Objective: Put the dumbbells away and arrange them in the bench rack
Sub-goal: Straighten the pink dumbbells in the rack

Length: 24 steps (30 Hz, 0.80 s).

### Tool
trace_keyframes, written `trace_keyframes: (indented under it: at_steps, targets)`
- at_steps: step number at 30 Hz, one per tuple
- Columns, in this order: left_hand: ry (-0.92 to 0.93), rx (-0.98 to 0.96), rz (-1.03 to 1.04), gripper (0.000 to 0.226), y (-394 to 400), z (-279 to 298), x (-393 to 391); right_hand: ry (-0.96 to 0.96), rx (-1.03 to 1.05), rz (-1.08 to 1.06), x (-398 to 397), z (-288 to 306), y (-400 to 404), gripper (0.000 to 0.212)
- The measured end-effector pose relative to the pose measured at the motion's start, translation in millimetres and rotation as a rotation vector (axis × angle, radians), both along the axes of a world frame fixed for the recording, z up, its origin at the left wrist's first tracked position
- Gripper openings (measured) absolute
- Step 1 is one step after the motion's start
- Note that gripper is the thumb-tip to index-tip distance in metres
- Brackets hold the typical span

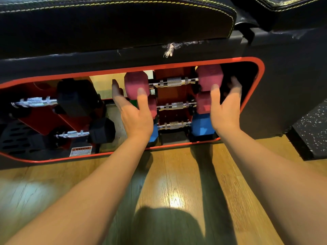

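Note:
The bench rack shows through a red-rimmed opening in the black bench side. On its right tiers lie a top pink dumbbell, a second pink dumbbell below it and a blue dumbbell at the bottom. My left hand is spread at the top pink dumbbell's left head, thumb in front, fingers to its left. My right hand is spread at its right head, thumb on it and fingers beside it. Neither hand is closed around it. Two black dumbbells rest on the left tiers.
The padded black bench seat overhangs the opening. A warning label sits at the rack's lower left. Wooden floor lies under my arms, and a raised speckled black mat borders it on the right.

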<state>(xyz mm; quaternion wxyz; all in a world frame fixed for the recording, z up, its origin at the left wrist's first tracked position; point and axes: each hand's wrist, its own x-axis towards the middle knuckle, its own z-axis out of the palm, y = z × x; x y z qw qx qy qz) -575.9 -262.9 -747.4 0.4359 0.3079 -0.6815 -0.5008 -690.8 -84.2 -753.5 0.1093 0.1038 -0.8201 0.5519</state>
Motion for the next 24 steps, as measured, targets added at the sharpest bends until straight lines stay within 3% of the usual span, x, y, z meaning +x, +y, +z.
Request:
trace_keyframes:
  at_steps: [3, 6, 9, 14, 17, 20, 24]
  targets:
    - [-0.008, 0.084, 0.026, 0.086, -3.9, -12.7, 4.0, -0.061, 0.072, 0.008, 1.8, -9.9, 6.3, 0.095]
    - [-0.101, 0.034, -0.030, 0.084, 1.0, -29.5, 12.6, -0.141, 0.250, 0.053, 5.1, -19.1, 7.7, 0.107]
    - [-0.245, -0.061, -0.117, 0.091, 6.1, -42.5, 15.9, -0.180, 0.409, 0.105, 8.4, -26.9, 3.7, 0.115]
    - [-0.580, -0.221, -0.121, 0.101, 5.3, -52.8, 9.6, -0.231, 0.506, 0.107, 5.4, -27.9, -6.6, 0.122]
    - [-0.719, -0.219, -0.122, 0.091, -0.9, -53.9, 2.8, -0.267, 0.517, 0.101, -1.0, -32.2, -9.5, 0.110]
    - [-0.765, -0.240, -0.145, 0.086, -4.7, -52.9, -2.3, -0.311, 0.613, 0.081, -7.3, -35.3, -13.4, 0.072]
    - [-0.693, -0.230, -0.134, 0.090, -3.0, -50.3, -3.7, -0.302, 0.611, 0.046, -9.2, -39.1, -16.3, 0.068]
